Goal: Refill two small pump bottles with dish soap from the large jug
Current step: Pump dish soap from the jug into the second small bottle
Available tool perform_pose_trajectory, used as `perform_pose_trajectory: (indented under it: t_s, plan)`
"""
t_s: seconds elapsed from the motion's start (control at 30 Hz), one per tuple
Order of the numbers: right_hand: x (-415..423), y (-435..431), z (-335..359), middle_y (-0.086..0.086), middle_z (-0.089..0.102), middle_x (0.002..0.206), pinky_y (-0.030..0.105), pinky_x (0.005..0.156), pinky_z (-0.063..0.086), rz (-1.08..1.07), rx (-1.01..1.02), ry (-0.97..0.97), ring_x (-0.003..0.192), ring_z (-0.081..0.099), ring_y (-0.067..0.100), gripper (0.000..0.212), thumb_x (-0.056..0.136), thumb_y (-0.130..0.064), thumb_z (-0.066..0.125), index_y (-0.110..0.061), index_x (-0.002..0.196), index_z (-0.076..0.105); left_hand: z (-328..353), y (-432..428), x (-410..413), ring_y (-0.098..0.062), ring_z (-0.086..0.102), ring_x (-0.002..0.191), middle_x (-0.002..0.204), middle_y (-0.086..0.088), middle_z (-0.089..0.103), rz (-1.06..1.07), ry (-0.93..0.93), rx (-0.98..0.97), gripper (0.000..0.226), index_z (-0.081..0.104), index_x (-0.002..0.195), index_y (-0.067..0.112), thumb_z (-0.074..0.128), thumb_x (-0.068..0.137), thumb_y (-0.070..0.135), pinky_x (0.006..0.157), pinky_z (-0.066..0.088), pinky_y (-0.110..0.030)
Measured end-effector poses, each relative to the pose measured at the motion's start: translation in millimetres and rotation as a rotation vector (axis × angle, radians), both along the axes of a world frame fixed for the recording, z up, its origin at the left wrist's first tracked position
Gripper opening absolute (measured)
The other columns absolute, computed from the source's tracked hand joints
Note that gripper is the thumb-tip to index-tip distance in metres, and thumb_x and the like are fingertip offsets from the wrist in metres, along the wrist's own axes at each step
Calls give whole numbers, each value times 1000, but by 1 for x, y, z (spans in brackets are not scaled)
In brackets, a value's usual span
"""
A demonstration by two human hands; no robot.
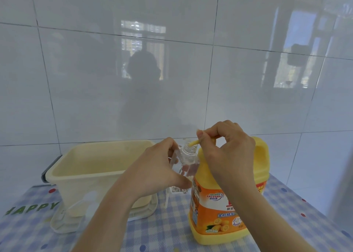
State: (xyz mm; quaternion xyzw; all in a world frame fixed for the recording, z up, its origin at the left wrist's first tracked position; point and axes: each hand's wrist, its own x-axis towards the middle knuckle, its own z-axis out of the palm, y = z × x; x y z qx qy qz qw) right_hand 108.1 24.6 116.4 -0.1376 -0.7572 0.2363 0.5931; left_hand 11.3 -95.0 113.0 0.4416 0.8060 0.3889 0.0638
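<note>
A large yellow jug (225, 204) with an orange label stands on the table at the right. My right hand (227, 152) is closed over its pump head, and the yellow nozzle (193, 142) pokes out to the left. My left hand (158, 171) grips a small clear bottle (186, 161) without a pump. It holds the bottle's open neck right at the nozzle tip. The bottle's base rests near the table beside the jug. A thin white pump tube (166, 200) shows below my left hand. Another clear, bottle-like object (65, 219) lies at the lower left.
A cream plastic tub (99, 161) sits left of the bottle on a white lid or tray (145, 211). The table has a blue checked cloth (168, 232) with dots and "HAPPY" lettering. A glossy tiled wall (172, 70) rises close behind.
</note>
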Motion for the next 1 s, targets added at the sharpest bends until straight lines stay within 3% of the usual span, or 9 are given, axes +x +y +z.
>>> perform_pose_trajectory:
  t_s: [0.1, 0.2, 0.33, 0.43, 0.53, 0.63, 0.87, 1.0]
  plan:
    - [1, -1, 1, -7, 59, 64, 18, 67, 39, -3, -30, -7, 72, 54, 13, 21, 80, -16, 73, -13, 62, 63, 0, 1, 2, -15, 65, 89, 96, 9, 67, -8, -3, 7, 60, 53, 97, 29, 90, 49, 37, 81, 56, -41]
    - [2, -2, 8, -9, 61, 64, 13, 67, 37, 23, -92, -12, 74, 55, 10, 21, 80, -18, 72, -14, 62, 64, -1, 2, 4, -14, 62, 81, 94, 8, 66, -22, 3, 23, 58, 52, 97, 30, 90, 53, 36, 67, 50, -30]
    - [2, -2, 25, -6, 65, 66, 18, 71, 41, 27, -122, -58, 73, 58, 10, 20, 81, -21, 71, -12, 63, 66, -1, 3, 5, -4, 60, 77, 90, 16, 66, -34, 9, 63, 55, 55, 95, 36, 89, 54, 44, 65, 46, -21]
    - [4, 0, 28, -6, 66, 66, 22, 72, 43, 32, -120, -90, 74, 60, 12, 20, 81, -22, 71, -13, 63, 67, 1, 3, 6, 8, 54, 65, 75, 20, 55, -21, 33, 79, 51, 52, 86, 40, 88, 51, 52, 57, 36, -12]
    - [5, 1, 29, -8, 66, 67, 13, 67, 40, 37, -118, -104, 73, 60, 9, 20, 81, -24, 71, -15, 64, 67, 2, 3, 6, 9, 50, 59, 67, 20, 48, -6, 44, 86, 51, 51, 83, 42, 87, 50, 58, 53, 32, -11]
    - [5, 2, 28, -8, 66, 66, 16, 69, 43, 46, -112, -96, 73, 61, 9, 19, 81, -23, 72, -15, 64, 67, 2, 3, 7, 6, 51, 61, 73, 20, 52, -11, 32, 75, 59, 55, 95, 43, 85, 49, 62, 56, 34, -12]
    - [3, 3, 24, -13, 65, 66, 8, 65, 39, 40, -101, -70, 73, 60, 5, 16, 80, -24, 73, -17, 66, 69, 4, 1, 5, 4, 52, 62, 72, 20, 52, -27, 31, 85, 53, 51, 83, 42, 83, 47, 64, 58, 36, -15]
    - [4, 2, 22, -12, 65, 67, 2, 66, 35, 41, -84, -42, 74, 60, 6, 17, 80, -23, 73, -16, 65, 68, 2, 3, 4, 4, 53, 66, 77, 19, 56, -24, 28, 91, 56, 56, 94, 40, 85, 51, 60, 60, 38, -16]
